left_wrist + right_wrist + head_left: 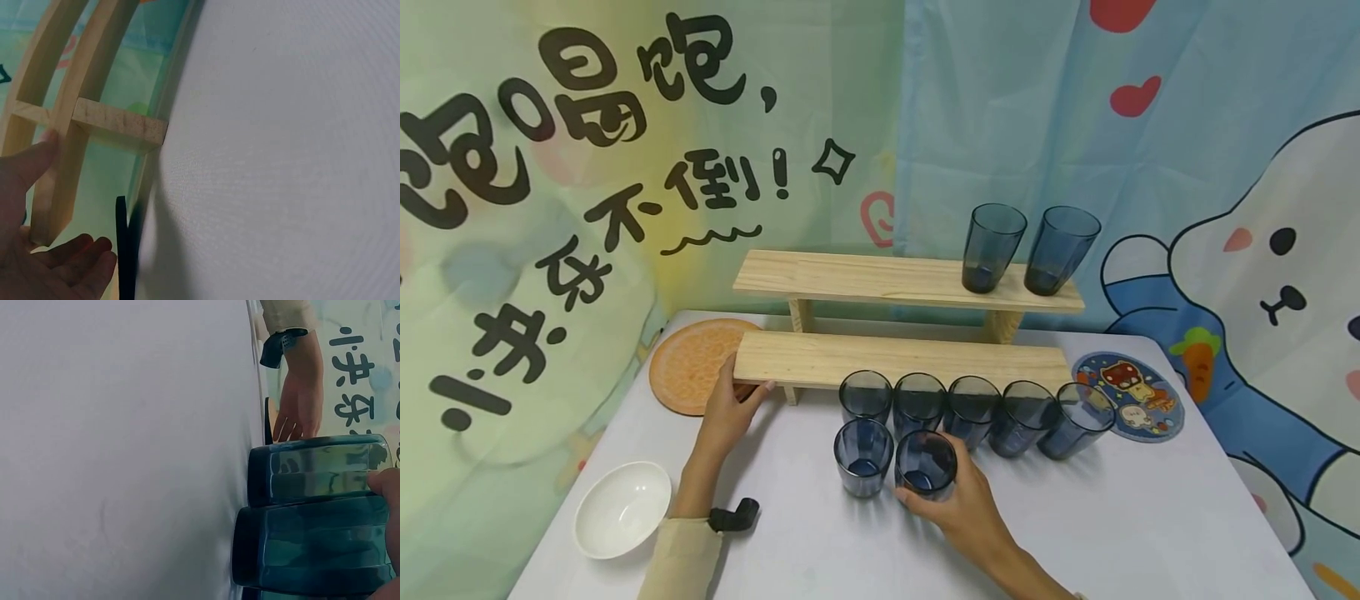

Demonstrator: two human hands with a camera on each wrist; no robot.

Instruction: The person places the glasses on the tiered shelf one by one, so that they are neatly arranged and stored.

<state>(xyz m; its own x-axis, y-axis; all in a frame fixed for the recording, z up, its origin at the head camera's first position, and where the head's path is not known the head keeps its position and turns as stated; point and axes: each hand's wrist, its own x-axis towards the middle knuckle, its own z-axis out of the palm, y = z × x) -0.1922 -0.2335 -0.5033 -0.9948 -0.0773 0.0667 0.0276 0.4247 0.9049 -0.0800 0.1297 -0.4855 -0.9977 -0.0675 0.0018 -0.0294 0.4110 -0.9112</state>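
Indoor, staged display corner by appearance, exact premises not determinable, backed by printed cloth drapes (985,108) bearing cartoon animal (1262,225) and dark lettering (598,117), furnished with white counter (1075,517), two-tier wooden shelf (827,354), tinted glasses (862,458), shallow white bowl (622,510).

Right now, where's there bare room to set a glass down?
Free: upper shelf left of its two glasses; lower shelf, visible top; table right of the right hand, nearer than the round mat. Crowded: before the lower shelf, row of five glasses plus two front glasses, one in that hand.
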